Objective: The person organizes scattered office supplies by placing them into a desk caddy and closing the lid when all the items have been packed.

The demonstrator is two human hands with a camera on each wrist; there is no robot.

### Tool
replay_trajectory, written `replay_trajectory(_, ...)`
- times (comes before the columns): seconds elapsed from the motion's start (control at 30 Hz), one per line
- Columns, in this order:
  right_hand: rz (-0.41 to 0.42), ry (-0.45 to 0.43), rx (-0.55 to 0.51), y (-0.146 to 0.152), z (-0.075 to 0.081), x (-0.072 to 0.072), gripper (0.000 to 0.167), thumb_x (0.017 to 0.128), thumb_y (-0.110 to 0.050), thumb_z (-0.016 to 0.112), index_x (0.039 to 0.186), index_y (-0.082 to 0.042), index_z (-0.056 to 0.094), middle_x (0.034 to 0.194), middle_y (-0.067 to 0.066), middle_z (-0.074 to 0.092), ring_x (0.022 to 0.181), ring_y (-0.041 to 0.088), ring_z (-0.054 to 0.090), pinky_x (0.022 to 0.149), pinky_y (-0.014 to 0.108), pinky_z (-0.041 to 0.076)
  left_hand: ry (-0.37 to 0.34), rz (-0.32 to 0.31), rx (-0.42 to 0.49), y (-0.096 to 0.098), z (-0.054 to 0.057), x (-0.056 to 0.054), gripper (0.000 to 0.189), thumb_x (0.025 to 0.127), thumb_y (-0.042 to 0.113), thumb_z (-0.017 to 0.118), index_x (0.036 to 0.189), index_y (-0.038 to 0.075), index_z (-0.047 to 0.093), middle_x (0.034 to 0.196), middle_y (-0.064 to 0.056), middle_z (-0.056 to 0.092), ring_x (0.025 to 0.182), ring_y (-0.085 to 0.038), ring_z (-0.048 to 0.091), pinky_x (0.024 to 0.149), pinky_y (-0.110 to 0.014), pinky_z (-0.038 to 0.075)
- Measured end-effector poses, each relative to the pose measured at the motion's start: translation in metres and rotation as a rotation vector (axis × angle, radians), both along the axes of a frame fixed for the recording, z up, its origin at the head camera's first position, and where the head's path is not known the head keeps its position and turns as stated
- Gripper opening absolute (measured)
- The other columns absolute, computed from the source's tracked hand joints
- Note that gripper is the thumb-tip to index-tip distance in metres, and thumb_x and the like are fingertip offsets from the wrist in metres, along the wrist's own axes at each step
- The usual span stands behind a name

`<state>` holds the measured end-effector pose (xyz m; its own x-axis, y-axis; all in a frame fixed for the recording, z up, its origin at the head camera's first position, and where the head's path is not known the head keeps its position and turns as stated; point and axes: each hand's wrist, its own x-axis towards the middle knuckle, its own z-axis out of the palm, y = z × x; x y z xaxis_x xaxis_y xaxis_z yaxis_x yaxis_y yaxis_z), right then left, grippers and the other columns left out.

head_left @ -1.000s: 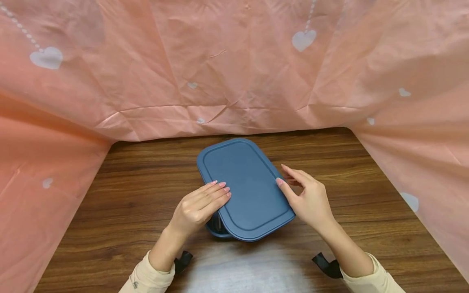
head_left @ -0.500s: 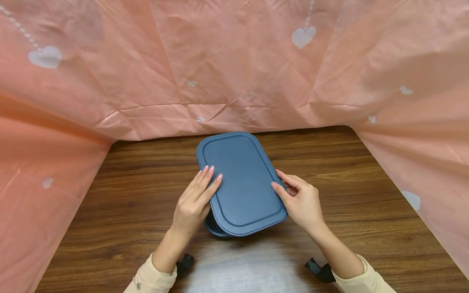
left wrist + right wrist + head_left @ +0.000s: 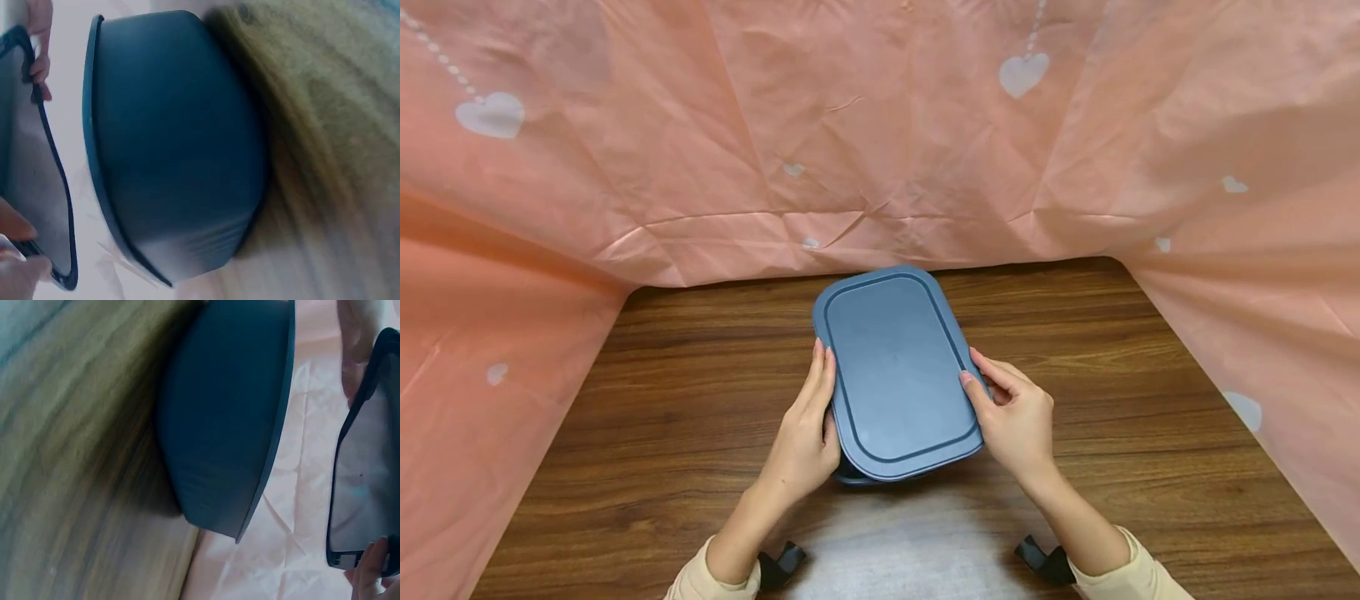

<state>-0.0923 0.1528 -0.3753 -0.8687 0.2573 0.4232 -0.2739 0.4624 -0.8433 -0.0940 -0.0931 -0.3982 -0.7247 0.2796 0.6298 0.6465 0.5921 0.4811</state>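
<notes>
A blue rectangular lid (image 3: 898, 367) with rounded corners is held up over a deep blue container (image 3: 169, 131). Both wrist views show a gap between the lid's rim and the container's rim. My left hand (image 3: 801, 429) holds the lid's left edge, its fingers along the side; in the left wrist view, one digit reaches onto the underside. Opposite, my right hand (image 3: 1018, 417) pinches the right edge, thumb on top and fingers beneath. From the head, the lid hides most of the container, and its inside cannot be made out.
The container stands on a brown wood-grain table (image 3: 700, 367). A pink curtain (image 3: 880, 150) with pale hearts rises behind and on both sides. Black straps (image 3: 781, 565) hang at both wrists, and a bright glare lies on the table's near part.
My left hand has slid off the lid's top onto its left edge. The right hand has closed on the right edge. The lid has shifted slightly away from me, and its tilt has changed.
</notes>
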Motion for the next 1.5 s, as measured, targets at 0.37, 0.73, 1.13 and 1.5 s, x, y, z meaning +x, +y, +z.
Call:
replay_trajectory(0.37, 0.071, -0.043, -0.161, -0.01, -0.012, 0.006, 0.035, 0.081, -0.001, 0.075, 0.115, 0.001, 0.07, 0.111, 0.015, 0.071, 0.091, -0.009, 0.064, 0.075, 0.008, 0.052, -0.095, -0.261, 0.209, -0.019, -0.009, -0.008, 0.069, 0.083, -0.024, 0.032, 0.149, -0.01, 0.017, 0.159, -0.028, 0.008, 0.151, -0.022, 0.01, 0.121, -0.019, 0.012)
replay_trajectory(0.73, 0.103, -0.027, -0.186, -0.015, -0.016, 0.008, 0.036, 0.08, -0.001, 0.076, 0.116, 0.001, 0.069, 0.113, 0.019, 0.07, 0.084, -0.008, 0.064, 0.072, 0.008, 0.053, -0.028, -0.306, 0.434, -0.014, -0.017, -0.014, 0.059, 0.087, -0.022, 0.03, 0.146, -0.015, 0.022, 0.155, -0.035, 0.015, 0.15, -0.024, 0.016, 0.121, -0.02, 0.017)
replay_trajectory(1.13, 0.048, -0.126, -0.021, -0.019, -0.027, 0.013, 0.042, 0.083, -0.013, 0.076, 0.124, -0.009, 0.067, 0.123, 0.009, 0.068, 0.115, 0.021, 0.063, 0.089, 0.012, 0.05, -0.167, -0.18, 0.305, -0.009, -0.027, -0.01, 0.069, 0.094, -0.009, 0.048, 0.152, -0.006, 0.009, 0.163, -0.018, 0.001, 0.151, -0.024, 0.006, 0.121, -0.016, 0.009)
replay_trajectory(1.5, 0.036, -0.278, 0.103, -0.019, -0.037, 0.011, 0.043, 0.085, -0.017, 0.073, 0.127, -0.011, 0.065, 0.129, 0.01, 0.065, 0.125, 0.024, 0.057, 0.107, 0.044, 0.044, -0.319, -0.127, 0.209, -0.012, -0.039, -0.014, 0.067, 0.1, 0.005, 0.047, 0.154, -0.001, 0.008, 0.164, -0.01, -0.002, 0.15, -0.031, 0.007, 0.117, -0.009, 0.007)
